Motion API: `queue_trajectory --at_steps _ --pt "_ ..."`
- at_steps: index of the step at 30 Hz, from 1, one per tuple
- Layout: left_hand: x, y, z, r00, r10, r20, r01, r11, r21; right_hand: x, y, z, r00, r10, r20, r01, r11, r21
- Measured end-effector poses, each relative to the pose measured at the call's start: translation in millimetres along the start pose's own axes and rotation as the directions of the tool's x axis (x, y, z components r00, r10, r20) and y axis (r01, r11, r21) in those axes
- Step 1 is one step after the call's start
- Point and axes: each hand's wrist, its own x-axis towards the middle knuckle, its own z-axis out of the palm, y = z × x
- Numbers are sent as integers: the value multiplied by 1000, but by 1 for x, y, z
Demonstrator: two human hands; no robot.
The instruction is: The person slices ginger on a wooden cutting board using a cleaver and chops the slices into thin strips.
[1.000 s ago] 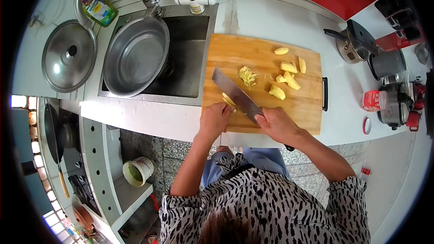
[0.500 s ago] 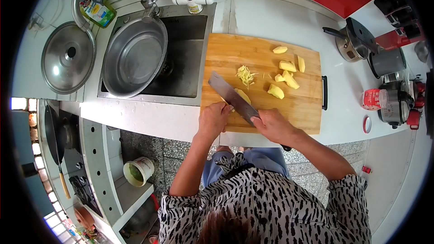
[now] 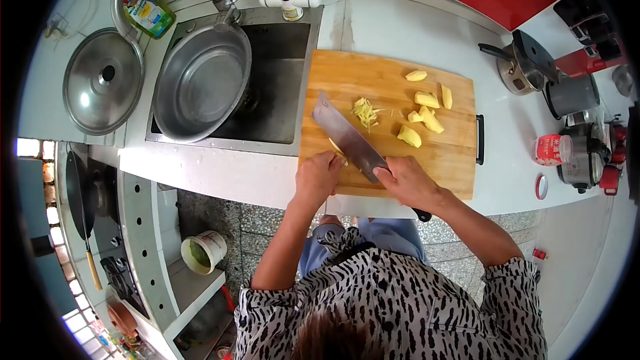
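My right hand [image 3: 412, 181] is closed around the handle of a cleaver [image 3: 350, 137], whose broad blade slants up and left over the wooden cutting board [image 3: 440, 167]. At the board's near left, my left hand [image 3: 320, 177] has its fingers bent down on a yellow ginger slice [image 3: 338, 151] beside the blade. Part of that slice is hidden by fingers and cleaver. Beyond the blade lies a small heap of ginger shreds [image 3: 365, 113]. Several peeled ginger chunks [image 3: 409, 136] rest on the right half of the board.
Left of the board, a large metal basin [image 3: 207, 87] sits tilted in the sink [image 3: 280, 93] under the faucet. A pot lid [image 3: 103, 83] stands farther left. To the right are a lidded pot [image 3: 520, 70], a red-labelled jar [image 3: 552, 149] and its cap [image 3: 541, 187].
The cleaver has turned flatter, showing more of its blade face. A yellow piece seen past the blade earlier is now hidden. Both hands stay nearly in place; the view shifts slightly.
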Motion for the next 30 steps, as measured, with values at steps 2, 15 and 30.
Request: queue_trajectory --at_steps 2,15,30 --pt "0 0 0 1000 -16 8 16 1000 -7 -2 1 2 1000 -22 -3 22 1000 -13" --pt "0 -1 1 1000 -25 7 25 999 -20 7 -2 10 999 6 31 -7 999 40" --pt "-1 -7 14 969 167 -184 -123 966 227 8 -11 -8 991 122 47 -130 965 227"
